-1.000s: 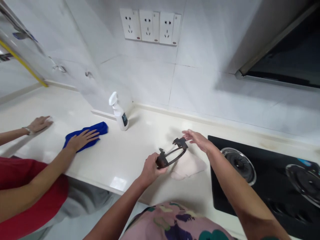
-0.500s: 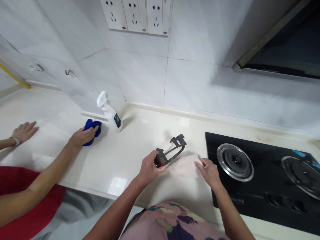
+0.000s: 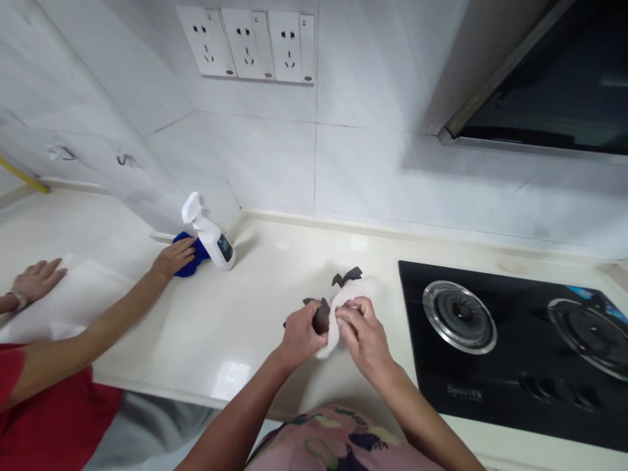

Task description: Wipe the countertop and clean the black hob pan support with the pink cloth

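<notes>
Centrally, two hands in pinches: left point(image 3: 301, 331) on one dark frame point(image 3: 321, 318), right point(image 3: 364, 335) on one white cloth point(image 3: 334, 329)

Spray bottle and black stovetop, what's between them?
Head view: the person's left hand holding a dark frame, and right hand holding a pale cloth, over the counter.

Gripping a dark metal stand point(image 3: 322, 317) in the left hand point(image 3: 300, 330) and pinching a white cloth point(image 3: 364, 286) against it with the right hand point(image 3: 366, 332), above the table point(image 3: 267, 288). Left of a black hob point(image 3: 520, 340), well right of a white spray bottle point(image 3: 210, 241) and of the blue cloth point(image 3: 198, 256) under a co-worker's hand point(image 3: 171, 257).
</notes>
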The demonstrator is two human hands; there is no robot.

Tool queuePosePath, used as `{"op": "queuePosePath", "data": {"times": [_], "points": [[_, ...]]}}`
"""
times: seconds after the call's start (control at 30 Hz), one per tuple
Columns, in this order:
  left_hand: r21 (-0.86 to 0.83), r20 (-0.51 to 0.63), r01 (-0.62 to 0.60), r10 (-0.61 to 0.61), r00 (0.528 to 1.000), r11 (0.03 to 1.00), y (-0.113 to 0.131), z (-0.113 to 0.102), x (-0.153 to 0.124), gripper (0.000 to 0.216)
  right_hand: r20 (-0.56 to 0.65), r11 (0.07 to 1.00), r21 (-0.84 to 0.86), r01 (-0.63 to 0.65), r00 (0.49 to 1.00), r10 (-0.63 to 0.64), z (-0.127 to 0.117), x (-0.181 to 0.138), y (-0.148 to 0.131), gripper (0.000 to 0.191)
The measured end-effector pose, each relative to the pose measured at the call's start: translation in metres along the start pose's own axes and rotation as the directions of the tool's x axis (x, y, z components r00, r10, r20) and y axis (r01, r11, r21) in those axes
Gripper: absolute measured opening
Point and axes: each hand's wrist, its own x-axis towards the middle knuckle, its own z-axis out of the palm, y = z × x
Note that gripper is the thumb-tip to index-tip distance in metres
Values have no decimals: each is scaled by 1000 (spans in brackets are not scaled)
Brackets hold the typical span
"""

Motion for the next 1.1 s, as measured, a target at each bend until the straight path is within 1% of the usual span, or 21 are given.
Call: {"op": "queuePosePath", "data": {"times": [0.07,0.13,0.23,0.33,0.4,0.43,0.5,0.6,0.67,0.73,0.8,0.87,0.97,1.03,1.1], "points": [[34,4,52,-52,999,998,3,-2,5,30,-97,996,-71,-54,994,47,14,-1,12,20],[54,-2,99,-99,995,994,7,-3,10,28,-172,993,-72,-95,982,81,20,2,25,18],[61,-25,144,-142,989,988,11,0,16,28,-207,993,15,-115,972,116,19,17,39,15],[83,-64,152,-147,987,985,11,3,17,27,-270,974,102,-203,936,224,14,37,52,15],[101,-65,140,-133,989,985,9,5,16,27,-291,953,148,-263,910,296,10,45,60,15],[104,-59,136,-130,990,985,8,5,15,27,-277,941,180,-286,903,328,9,47,62,16],[93,-43,141,-137,990,986,7,4,12,26,-204,909,260,-325,902,381,10,46,61,18],[68,-31,183,-182,983,981,6,1,10,26,-64,837,392,-383,896,440,14,32,44,21],[48,-23,207,-206,978,977,6,-2,9,28,12,812,431,-393,902,431,17,19,29,23],[14,4,210,-210,978,978,6,-6,9,31,65,806,442,-393,910,409,21,9,17,24],[-16,46,206,-205,978,979,7,-9,8,33,61,803,439,-402,906,420,25,5,10,24],[-19,64,221,-220,973,975,8,-10,7,33,1,774,471,-423,878,479,32,7,10,27],[3,44,261,-261,964,965,10,-10,8,32,-63,669,600,-439,808,586,45,18,14,40],[-3,35,263,-263,964,965,11,-10,10,30,-58,582,682,-443,760,647,52,24,18,46],[-22,31,249,-248,968,968,11,-9,11,29,-17,485,742,-463,710,704,55,29,22,52]]}}
